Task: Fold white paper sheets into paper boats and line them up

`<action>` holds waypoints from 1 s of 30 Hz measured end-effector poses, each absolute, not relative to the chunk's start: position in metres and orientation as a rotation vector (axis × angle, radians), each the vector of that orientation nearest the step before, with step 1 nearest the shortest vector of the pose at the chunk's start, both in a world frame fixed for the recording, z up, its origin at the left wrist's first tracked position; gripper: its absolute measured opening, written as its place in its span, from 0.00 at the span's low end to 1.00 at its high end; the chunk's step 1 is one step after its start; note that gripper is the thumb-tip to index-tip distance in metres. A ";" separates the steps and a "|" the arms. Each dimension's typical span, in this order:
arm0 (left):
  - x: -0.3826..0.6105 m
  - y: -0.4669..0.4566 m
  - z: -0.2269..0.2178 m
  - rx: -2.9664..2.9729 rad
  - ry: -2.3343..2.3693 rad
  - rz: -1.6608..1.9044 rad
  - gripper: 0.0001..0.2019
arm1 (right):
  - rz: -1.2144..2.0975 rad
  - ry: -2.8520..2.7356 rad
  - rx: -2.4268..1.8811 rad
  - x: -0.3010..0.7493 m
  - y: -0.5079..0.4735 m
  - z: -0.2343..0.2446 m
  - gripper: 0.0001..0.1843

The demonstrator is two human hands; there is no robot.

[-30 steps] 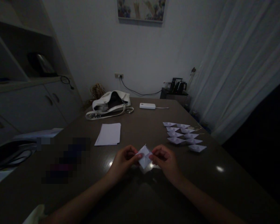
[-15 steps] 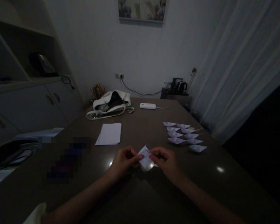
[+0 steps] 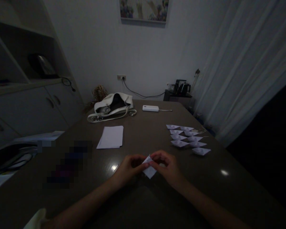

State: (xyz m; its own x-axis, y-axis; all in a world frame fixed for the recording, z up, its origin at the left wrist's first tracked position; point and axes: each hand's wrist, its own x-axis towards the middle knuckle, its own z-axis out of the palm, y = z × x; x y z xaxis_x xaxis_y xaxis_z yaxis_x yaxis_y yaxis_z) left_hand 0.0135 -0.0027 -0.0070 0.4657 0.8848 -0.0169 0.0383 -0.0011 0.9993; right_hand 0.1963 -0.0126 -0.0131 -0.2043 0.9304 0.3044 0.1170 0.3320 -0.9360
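A small folded piece of white paper (image 3: 149, 168) is pinched between both my hands just above the dark table (image 3: 138, 203). My left hand (image 3: 128, 168) grips its left side with closed fingers. My right hand (image 3: 165, 165) pinches its top right edge. Several finished white paper boats (image 3: 187, 140) lie in rows to the right, a hand's length from my right hand. A stack of white paper sheets (image 3: 111, 137) lies ahead to the left.
A white handbag (image 3: 112, 106) and a white power bank with a cable (image 3: 150, 108) sit at the table's far end. Papers and dark cables (image 3: 11, 156) lie at the left edge. A cabinet stands left, a curtain right.
My hands have come closer together and lowered a little. The paper, earlier spread into a diamond, is now pressed into a smaller folded shape.
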 end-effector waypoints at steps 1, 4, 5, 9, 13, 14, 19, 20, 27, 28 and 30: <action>0.014 -0.003 -0.007 1.424 0.886 0.820 0.13 | 0.991 -1.604 -0.972 0.196 -0.013 -0.013 0.07; 0.013 -0.003 -0.006 1.386 0.935 0.836 0.14 | 0.910 -1.627 -0.994 0.196 -0.013 -0.012 0.05; 0.013 -0.003 -0.006 1.358 0.939 0.852 0.15 | 0.884 -1.625 -1.006 0.196 -0.013 -0.013 0.06; 0.013 -0.001 -0.010 1.209 0.847 0.912 0.18 | 0.902 -1.595 -1.034 0.199 -0.008 -0.015 0.07; 0.015 0.000 -0.015 1.224 0.771 0.880 0.17 | 0.888 -1.590 -0.978 0.198 -0.005 -0.018 0.05; 0.016 -0.001 -0.016 1.269 0.787 0.885 0.16 | 0.871 -1.601 -0.974 0.198 -0.006 -0.018 0.04; 0.015 -0.005 -0.011 1.680 0.958 1.069 0.07 | 1.113 -1.624 -0.965 0.193 -0.015 -0.012 0.10; 0.014 -0.005 -0.009 1.764 0.970 1.108 0.05 | 1.161 -1.614 -0.956 0.193 -0.017 -0.010 0.11; 0.008 -0.005 -0.006 2.182 1.036 1.104 0.05 | 1.178 -1.541 -1.064 0.192 -0.016 -0.011 0.09; 0.007 -0.005 -0.006 2.218 1.040 1.111 0.05 | 1.188 -1.528 -1.064 0.193 -0.015 -0.013 0.09; 0.006 -0.005 -0.006 2.292 1.018 1.126 0.04 | 1.215 -1.503 -1.058 0.194 -0.013 -0.015 0.09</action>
